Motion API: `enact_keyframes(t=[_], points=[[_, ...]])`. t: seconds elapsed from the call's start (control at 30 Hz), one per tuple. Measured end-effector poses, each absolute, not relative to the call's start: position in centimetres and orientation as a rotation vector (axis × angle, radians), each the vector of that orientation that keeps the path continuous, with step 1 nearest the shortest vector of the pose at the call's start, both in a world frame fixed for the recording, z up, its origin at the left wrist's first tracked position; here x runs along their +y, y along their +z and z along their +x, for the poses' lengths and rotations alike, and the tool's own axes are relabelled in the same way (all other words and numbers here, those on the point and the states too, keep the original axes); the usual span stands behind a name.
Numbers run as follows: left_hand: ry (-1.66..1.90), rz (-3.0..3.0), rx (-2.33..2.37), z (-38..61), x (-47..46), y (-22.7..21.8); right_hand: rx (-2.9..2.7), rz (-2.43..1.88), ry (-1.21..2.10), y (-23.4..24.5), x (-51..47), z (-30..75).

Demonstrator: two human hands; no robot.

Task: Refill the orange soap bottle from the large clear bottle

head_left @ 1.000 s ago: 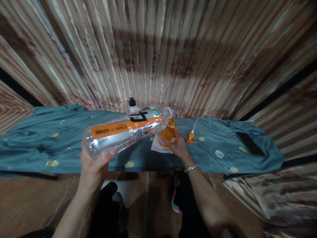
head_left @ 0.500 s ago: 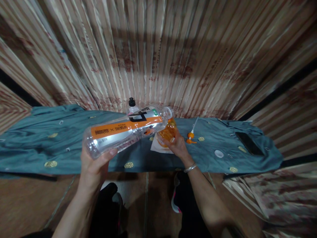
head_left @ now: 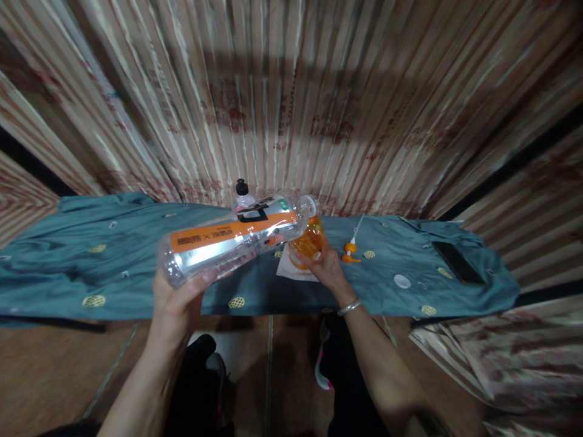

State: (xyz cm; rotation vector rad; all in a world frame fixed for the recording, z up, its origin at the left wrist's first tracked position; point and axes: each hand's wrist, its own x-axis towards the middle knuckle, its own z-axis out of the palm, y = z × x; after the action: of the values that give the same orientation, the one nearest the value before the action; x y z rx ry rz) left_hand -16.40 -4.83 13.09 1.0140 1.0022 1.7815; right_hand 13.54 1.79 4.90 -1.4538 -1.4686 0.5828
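My left hand [head_left: 182, 297] is closed around the base of a clear plastic bottle [head_left: 237, 233] with an orange and silver label. The bottle is tilted, its capless mouth higher than its base in the picture and over the top of an orange translucent bottle [head_left: 306, 246]. Whether liquid runs between them I cannot tell. My right hand [head_left: 328, 268], a bangle on its wrist, is wrapped round the orange bottle, which stands on a white cloth or tissue [head_left: 286, 270]. To the right lies an orange pump top [head_left: 350, 250] with a white tube.
A teal patterned cloth [head_left: 136, 261] covers the narrow table. Behind the clear bottle stands a bottle with a black cap [head_left: 242, 187]. At the right lie a white round cap [head_left: 402, 281] and a dark phone [head_left: 458, 262]. A striped curtain [head_left: 273, 109] hangs behind.
The clear bottle in my left hand has shifted very slightly to the right at its base. My right hand and the orange bottle stay in place.
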Motion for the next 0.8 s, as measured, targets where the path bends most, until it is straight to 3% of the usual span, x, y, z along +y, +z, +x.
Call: enact_keyframes(t=[0.8], points=[[1.699, 1.036, 1.009, -18.1, -4.5, 11.1, -1.5, -1.486, 0.584, 5.2, 1.9, 13.6]])
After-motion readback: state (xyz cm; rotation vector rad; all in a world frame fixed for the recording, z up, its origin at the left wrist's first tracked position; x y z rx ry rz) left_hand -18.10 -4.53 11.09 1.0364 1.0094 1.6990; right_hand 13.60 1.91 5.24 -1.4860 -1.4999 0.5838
